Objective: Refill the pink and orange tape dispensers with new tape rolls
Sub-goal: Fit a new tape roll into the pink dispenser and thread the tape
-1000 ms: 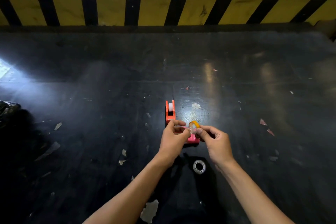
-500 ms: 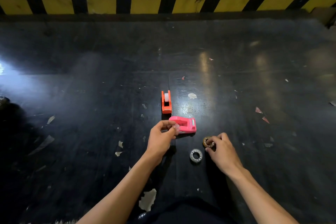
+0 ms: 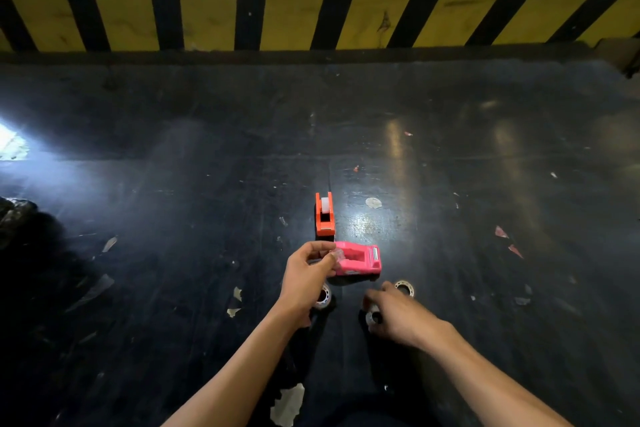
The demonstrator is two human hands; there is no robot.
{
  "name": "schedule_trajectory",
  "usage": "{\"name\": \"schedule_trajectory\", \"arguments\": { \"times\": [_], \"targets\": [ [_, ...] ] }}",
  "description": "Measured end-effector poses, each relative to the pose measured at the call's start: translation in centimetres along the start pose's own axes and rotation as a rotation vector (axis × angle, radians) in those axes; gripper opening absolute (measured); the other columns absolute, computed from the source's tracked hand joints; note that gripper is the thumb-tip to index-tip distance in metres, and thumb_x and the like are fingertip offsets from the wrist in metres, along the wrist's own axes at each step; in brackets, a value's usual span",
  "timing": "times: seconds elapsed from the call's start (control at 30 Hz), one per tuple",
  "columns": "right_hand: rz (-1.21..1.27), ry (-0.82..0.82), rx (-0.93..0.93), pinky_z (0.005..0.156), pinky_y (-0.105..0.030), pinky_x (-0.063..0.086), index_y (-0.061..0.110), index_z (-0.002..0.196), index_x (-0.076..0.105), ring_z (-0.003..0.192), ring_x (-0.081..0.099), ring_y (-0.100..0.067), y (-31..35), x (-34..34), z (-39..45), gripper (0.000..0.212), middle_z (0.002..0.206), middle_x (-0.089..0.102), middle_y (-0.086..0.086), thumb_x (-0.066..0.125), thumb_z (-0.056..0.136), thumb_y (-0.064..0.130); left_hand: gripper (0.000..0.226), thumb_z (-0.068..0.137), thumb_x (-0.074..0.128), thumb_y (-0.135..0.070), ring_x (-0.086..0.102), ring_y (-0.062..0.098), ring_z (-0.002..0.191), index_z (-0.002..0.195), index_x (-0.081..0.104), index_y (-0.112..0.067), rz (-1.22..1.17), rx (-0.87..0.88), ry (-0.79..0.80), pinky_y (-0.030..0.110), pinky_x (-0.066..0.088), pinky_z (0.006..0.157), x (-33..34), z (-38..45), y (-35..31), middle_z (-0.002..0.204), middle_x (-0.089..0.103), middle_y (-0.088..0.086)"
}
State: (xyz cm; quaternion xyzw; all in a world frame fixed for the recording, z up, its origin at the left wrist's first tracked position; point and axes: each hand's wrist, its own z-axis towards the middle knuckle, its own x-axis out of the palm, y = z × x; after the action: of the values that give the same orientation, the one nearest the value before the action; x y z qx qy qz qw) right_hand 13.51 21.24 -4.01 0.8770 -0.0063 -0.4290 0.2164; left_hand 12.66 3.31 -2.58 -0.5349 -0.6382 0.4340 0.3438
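pink dispenser point(image 3: 360, 259) pinched by left hand point(image 3: 306, 279); right hand point(image 3: 398, 315) loose; three rolls point(image 3: 403, 287).

right hand point(image 3: 398, 317) off brown roll point(image 3: 404, 287), over clear roll point(image 3: 372, 317)

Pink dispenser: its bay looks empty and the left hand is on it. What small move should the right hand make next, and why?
Probably close the right hand on the roll under its fingers and lift it toward the pink dispenser. The bay shows no roll, the left hand pinches the dispenser's near end, and the orange dispenser already carries a white roll.
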Motion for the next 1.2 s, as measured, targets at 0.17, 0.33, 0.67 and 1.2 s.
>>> {"name": "schedule_trajectory", "arguments": {
  "times": [0.17, 0.33, 0.67, 1.2],
  "targets": [
    [1.149, -0.007, -0.082, 0.066, -0.027, 0.057, 0.010, 0.109, 0.064, 0.075, 0.066, -0.019, 1.3, -4.0, -0.1, 0.024, 0.090, 0.066, -0.010, 0.066, 0.086, 0.004, 0.013, 0.088, 0.073, -0.009, 0.074, 0.016, 0.078, 0.100, 0.071, -0.010, -0.048, 0.031, 0.005, 0.025, 0.059, 0.072, -0.4, 0.1, -0.8, 0.091, 0.076, 0.011],
    [1.580, -0.082, -0.238, 0.071, -0.027, 0.060, 0.011, 0.118, 0.063, 0.074, 0.069, -0.024, 2.6, -7.5, -0.3, 0.036, 0.087, 0.071, -0.008, 0.063, 0.085, -0.003, 0.015, 0.091, 0.069, -0.008, 0.076, 0.026, 0.089, 0.105, 0.072, -0.009, -0.132, 0.069, 0.027, 0.037, 0.060, 0.083, -0.2, 0.3, -2.4, 0.098, 0.077, 0.017],
    [1.435, -0.200, -0.299, 0.078, -0.029, 0.058, 0.011, 0.116, 0.065, 0.086, 0.068, -0.024, 4.0, -8.6, -0.2, 0.035, 0.094, 0.075, -0.005, 0.067, 0.083, 0.000, 0.014, 0.088, 0.073, -0.007, 0.074, 0.031, 0.093, 0.096, 0.075, -0.018, 0.018, 0.274, 0.050, 0.051, 0.058, 0.091, -0.9, 0.0, -5.3, 0.096, 0.078, 0.010],
    [1.420, -0.206, -0.379, 0.074, -0.024, 0.057, 0.021, 0.113, 0.071, 0.088, 0.071, -0.019, 4.4, -8.6, 0.0, 0.036, 0.105, 0.074, -0.011, 0.070, 0.078, 0.010, 0.013, 0.084, 0.078, -0.011, 0.076, 0.020, 0.090, 0.095, 0.074, -0.016, 0.086, 0.346, 0.039, 0.047, 0.060, 0.090, -1.3, -1.0, -6.2, 0.093, 0.079, 0.005]
  ]
}}
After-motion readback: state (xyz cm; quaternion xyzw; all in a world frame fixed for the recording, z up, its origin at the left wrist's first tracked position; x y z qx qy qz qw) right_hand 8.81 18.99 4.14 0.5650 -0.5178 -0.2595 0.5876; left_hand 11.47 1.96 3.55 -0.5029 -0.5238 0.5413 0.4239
